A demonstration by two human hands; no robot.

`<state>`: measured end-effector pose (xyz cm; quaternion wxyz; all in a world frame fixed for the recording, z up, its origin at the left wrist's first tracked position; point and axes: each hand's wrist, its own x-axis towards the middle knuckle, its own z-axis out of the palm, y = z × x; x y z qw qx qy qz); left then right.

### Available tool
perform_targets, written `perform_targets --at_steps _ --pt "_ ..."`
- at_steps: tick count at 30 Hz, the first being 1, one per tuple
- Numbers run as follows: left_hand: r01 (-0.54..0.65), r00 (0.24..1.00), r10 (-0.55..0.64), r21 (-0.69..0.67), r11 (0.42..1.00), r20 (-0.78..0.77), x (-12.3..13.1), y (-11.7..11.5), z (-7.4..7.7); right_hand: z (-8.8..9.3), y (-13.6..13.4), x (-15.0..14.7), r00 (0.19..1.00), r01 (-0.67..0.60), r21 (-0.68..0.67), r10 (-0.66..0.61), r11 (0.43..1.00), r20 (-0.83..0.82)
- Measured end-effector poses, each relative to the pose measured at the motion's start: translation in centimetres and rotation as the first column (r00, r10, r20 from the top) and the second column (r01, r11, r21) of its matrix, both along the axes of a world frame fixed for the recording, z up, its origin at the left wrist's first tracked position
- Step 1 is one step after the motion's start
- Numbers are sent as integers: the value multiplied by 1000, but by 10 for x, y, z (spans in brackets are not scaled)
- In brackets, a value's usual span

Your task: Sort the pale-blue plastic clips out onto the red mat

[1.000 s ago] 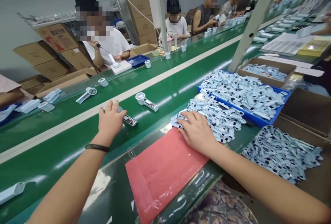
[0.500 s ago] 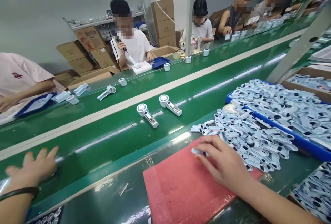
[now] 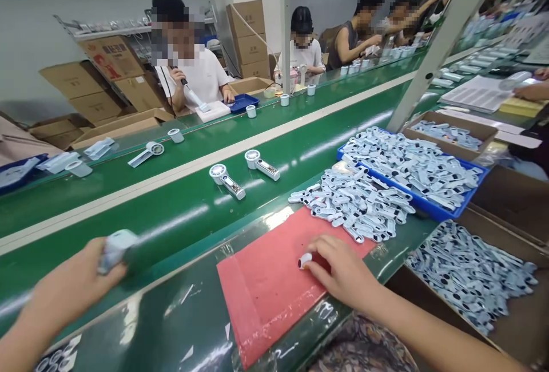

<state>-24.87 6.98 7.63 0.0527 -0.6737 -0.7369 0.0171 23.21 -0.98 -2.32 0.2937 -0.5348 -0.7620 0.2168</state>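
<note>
Over the near edge of the green belt, my left hand [image 3: 72,283] is closed around a pale blue handheld fan [image 3: 120,243], smeared by motion and partly hidden by the fingers. My right hand [image 3: 343,269] pinches a small pale blue plastic cover [image 3: 305,260] with a dark spot, just above the red pad [image 3: 266,280]. Beyond that hand lies a heap of similar oblong covers [image 3: 360,200]. Two handheld fans, one nearer [image 3: 227,182] and one farther [image 3: 261,164], rest on the belt with circuitry showing in their handles.
A blue tray [image 3: 465,203] and a cardboard box [image 3: 514,303] hold many more covers at right. A slanted metal post [image 3: 441,46] rises behind the tray. Across the belt [image 3: 171,229], co-workers sit; one person [image 3: 206,77] holds a tool over a white block.
My left hand, spread and empty before, now holds the handheld fan and has come rightward. My right hand still pinches the cover, nearer to me on the pad. The view has turned right.
</note>
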Motion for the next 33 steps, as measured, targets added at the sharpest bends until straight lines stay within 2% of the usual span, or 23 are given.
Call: perform_targets --at_steps 1,2,3,4,6,7,9,12,15,17,20,24,27,29,33 --pt "140 990 -139 43 989 -29 25 -5 -4 1 -1 7 999 2 9 -2 1000 52" --pt "328 945 -327 54 943 -19 55 -12 -9 2 -2 13 995 1 14 -3 1000 101" --pt "500 865 -501 63 864 11 88 -18 -13 3 -3 20 990 4 10 -5 1000 140" --pt "622 779 -626 71 780 41 122 -25 -17 5 -3 26 987 11 6 -12 1000 161" --pt "735 668 -742 106 670 63 182 -37 -27 12 -4 35 989 54 12 -56 998 141" --pt "761 636 -767 99 641 79 206 -42 -33 17 -5 37 991 88 25 -90 996 103" --pt "778 615 -777 60 626 134 236 -50 -44 29 -5 37 991 135 53 -135 989 2" --pt "763 627 -746 15 646 225 246 -55 -53 41 -5 24 993 91 56 -86 994 -85" --pt "741 631 -710 28 671 312 237 -56 -52 40 -4 3 999 -44 52 45 998 -14" --pt "745 587 -701 69 663 405 232 -57 -49 34 -5 -12 993 -104 78 99 992 68" --pt "751 488 -684 138 646 542 231 -59 -45 27 -8 -29 981 -120 132 98 984 168" --pt "716 478 -645 161 680 597 234 -61 -48 27 -11 -36 975 -100 154 66 983 213" --pt "705 468 -648 188 683 600 236 -60 -53 26 -8 -31 989 -110 96 99 989 109" --pt "699 462 -661 216 682 592 237 -60 -55 21 -4 -27 991 -128 1 128 992 -39" --pt "718 421 -713 275 640 560 236 -67 -54 9 2 -19 932 -243 -216 166 946 -323"
